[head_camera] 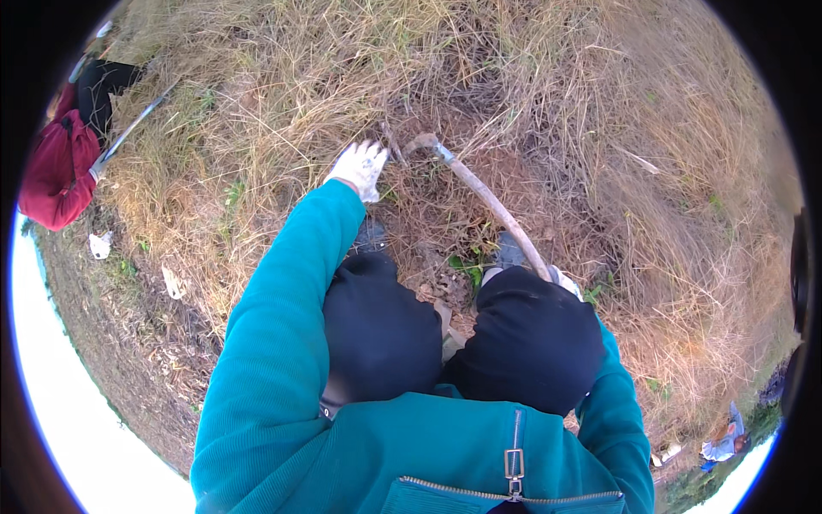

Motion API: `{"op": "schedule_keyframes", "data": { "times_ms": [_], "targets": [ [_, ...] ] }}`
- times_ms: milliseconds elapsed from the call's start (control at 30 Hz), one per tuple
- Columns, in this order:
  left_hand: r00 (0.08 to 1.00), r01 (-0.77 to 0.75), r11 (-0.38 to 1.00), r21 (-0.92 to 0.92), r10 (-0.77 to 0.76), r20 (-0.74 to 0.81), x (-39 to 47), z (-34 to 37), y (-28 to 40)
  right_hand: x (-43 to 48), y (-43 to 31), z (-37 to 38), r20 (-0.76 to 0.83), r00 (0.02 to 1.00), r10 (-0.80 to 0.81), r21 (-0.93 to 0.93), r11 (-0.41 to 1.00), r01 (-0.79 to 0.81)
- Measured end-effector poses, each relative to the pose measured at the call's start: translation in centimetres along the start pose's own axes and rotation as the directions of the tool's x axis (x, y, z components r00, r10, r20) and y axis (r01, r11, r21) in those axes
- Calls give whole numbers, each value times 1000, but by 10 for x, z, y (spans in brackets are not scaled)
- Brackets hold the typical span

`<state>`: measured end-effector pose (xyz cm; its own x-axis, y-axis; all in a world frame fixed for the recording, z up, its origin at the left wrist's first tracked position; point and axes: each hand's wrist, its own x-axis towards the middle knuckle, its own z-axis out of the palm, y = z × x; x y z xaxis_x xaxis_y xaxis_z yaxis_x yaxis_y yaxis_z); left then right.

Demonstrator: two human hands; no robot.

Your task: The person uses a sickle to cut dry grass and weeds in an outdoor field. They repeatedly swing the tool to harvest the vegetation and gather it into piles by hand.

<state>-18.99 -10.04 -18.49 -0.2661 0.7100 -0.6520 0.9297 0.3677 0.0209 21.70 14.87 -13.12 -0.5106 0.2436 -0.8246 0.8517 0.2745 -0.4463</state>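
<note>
My left hand [361, 168], in a white glove, reaches forward over the dry grass with its fingers apart. Just beyond its fingertips, a thin woody stem [392, 142] sticks up from the ground. A hoe [491, 202] with a long wooden handle lies slantwise before me. Its dirt-covered metal head [420, 142] rests on bare reddish soil, right of the stem. The handle's near end runs to my right hand [566, 283], also gloved in white and gripping it. My right knee partly hides that hand.
My dark-trousered knees [385, 327] are bent above my shoes. Dry grass [270, 122] surrounds the patch. At left, a person in a red top [61, 170] holds a long-handled tool [138, 122]. White litter [101, 245] lies nearby. Another person [729, 440] is at the lower right.
</note>
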Motion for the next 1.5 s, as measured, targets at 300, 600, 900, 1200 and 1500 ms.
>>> {"op": "schedule_keyframes", "data": {
  "times_ms": [300, 600, 900, 1200, 1500],
  "targets": [
    [973, 231, 891, -391, -219, 77, -45, 66, 4, 12, -51, -19, -125, 984, -126, 24, 991, 130],
    [861, 241, 620, -747, -492, -130, -84, 78, -3, -25, 23, -14, 26, 999, 31, -52, 998, -30],
    [829, 245, 64, -967, -532, 175, -103, 51, 19, -35, -12, -23, -136, 991, -12, 3, 1000, 12],
    [792, 289, -112, -951, -530, 303, -103, 50, 20, 48, -24, -4, -20, 996, -85, -286, 955, 76],
    [837, 197, 206, -959, -544, 55, -99, 51, 24, -34, -7, -34, -189, 978, -88, 24, 995, 94]
  ]
}}
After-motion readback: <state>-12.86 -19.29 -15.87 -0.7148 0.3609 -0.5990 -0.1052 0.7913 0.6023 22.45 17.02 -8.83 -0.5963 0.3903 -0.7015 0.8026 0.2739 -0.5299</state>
